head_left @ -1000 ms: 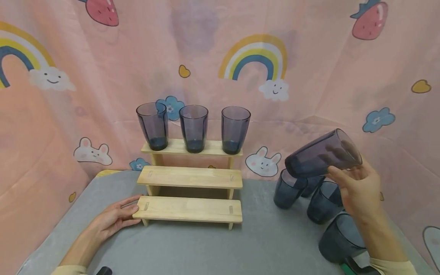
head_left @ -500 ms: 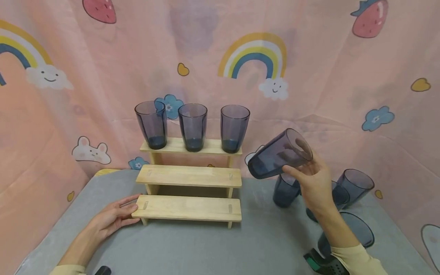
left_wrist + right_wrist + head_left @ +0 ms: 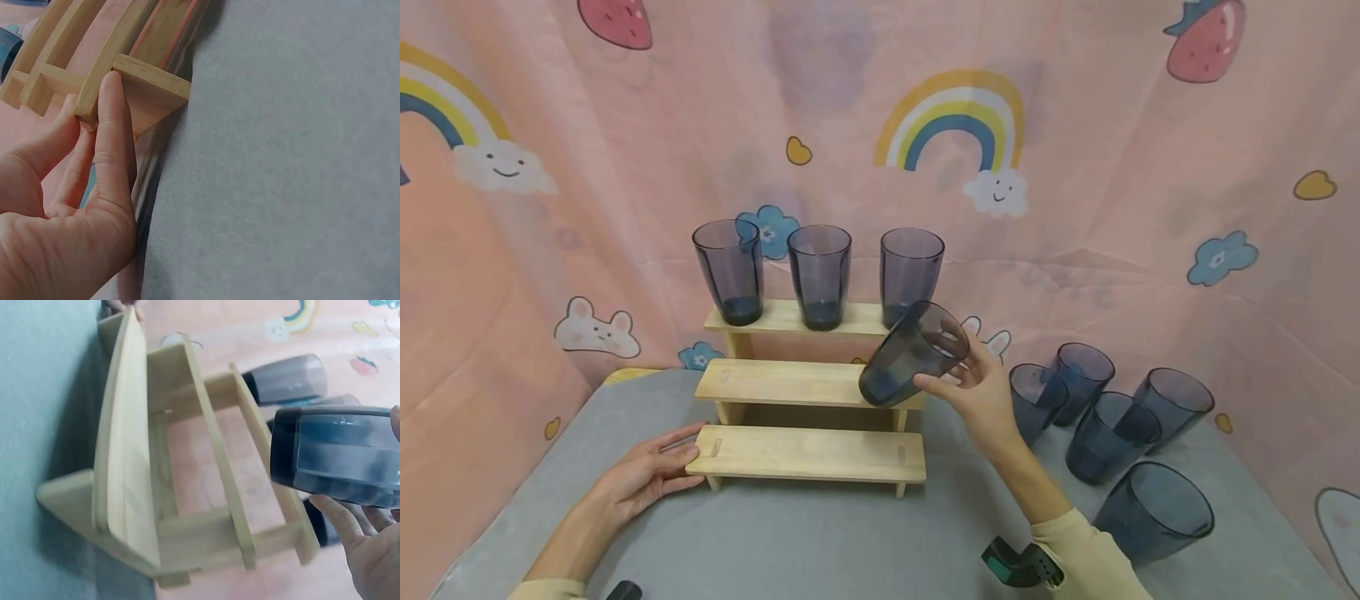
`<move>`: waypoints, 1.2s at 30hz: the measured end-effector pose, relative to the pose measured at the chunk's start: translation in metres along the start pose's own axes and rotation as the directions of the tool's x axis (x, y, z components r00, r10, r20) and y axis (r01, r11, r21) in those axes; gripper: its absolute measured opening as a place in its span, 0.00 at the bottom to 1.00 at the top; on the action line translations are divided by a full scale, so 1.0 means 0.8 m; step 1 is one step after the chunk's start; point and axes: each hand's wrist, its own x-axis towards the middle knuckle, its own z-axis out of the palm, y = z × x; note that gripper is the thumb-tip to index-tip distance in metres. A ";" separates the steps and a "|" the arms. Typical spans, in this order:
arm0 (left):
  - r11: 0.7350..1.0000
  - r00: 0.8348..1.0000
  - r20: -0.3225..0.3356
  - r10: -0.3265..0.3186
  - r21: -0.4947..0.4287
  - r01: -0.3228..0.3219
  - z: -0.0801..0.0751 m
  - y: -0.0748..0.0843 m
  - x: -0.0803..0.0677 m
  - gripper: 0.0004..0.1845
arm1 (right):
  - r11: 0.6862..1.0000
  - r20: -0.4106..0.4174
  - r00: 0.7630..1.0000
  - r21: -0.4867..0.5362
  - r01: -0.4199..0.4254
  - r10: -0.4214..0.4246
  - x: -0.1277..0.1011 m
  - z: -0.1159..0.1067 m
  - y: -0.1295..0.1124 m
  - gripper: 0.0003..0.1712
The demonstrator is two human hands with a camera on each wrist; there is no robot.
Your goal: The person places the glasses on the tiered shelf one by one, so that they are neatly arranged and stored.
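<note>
A three-tier wooden display stand (image 3: 812, 454) stands on a grey cloth. My left hand (image 3: 640, 475) pinches the left end of its lowest board, with thumb and fingers on either side of the wood (image 3: 97, 94) in the left wrist view. Tilted in the grip of my right hand (image 3: 981, 396) is a smoky blue glass tumbler (image 3: 898, 362), its base toward the left. In the head view it overlaps the right end of the middle board. Along the top board, three matching tumblers stand upright: left (image 3: 730, 275), middle (image 3: 822, 279) and right (image 3: 912, 267).
Several more tumblers, including a near one (image 3: 1153, 512), stand on the cloth (image 3: 820, 542) at the right, beside my right forearm. A pink patterned curtain (image 3: 1090, 167) hangs behind. A dark band with a green part (image 3: 1022, 565) is at my right wrist.
My right hand has carried the tilted tumbler leftward from above the group at the right to the stand's right side. My left hand keeps its place on the lowest board.
</note>
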 end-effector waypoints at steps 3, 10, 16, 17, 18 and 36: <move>1.000 1.000 -0.006 0.000 -0.004 0.000 0.000 0.000 0.000 0.30 | 1.000 0.026 0.999 -0.005 -0.019 0.020 0.003 0.019 0.002 0.46; 1.000 1.000 0.001 -0.003 0.007 0.003 0.001 -0.003 0.002 0.31 | 0.999 0.073 0.997 0.044 -0.027 0.023 0.011 0.063 0.006 0.47; 1.000 1.000 -0.017 -0.011 0.003 0.011 0.000 -0.002 0.002 0.28 | 0.998 0.107 0.994 0.066 -0.001 -0.006 0.021 0.104 0.015 0.46; 1.000 1.000 -0.015 -0.012 0.000 0.012 0.000 -0.002 0.001 0.27 | 0.998 0.106 0.994 0.063 0.003 -0.010 0.023 0.112 0.017 0.46; 1.000 1.000 -0.012 -0.012 0.001 0.012 0.000 -0.001 0.001 0.27 | 0.998 0.105 0.994 0.058 0.006 -0.012 0.024 0.119 0.019 0.46; 1.000 1.000 -0.015 -0.001 0.030 0.001 0.004 0.001 -0.001 0.39 | 1.000 0.140 0.990 0.018 0.005 -0.007 0.040 0.219 0.049 0.48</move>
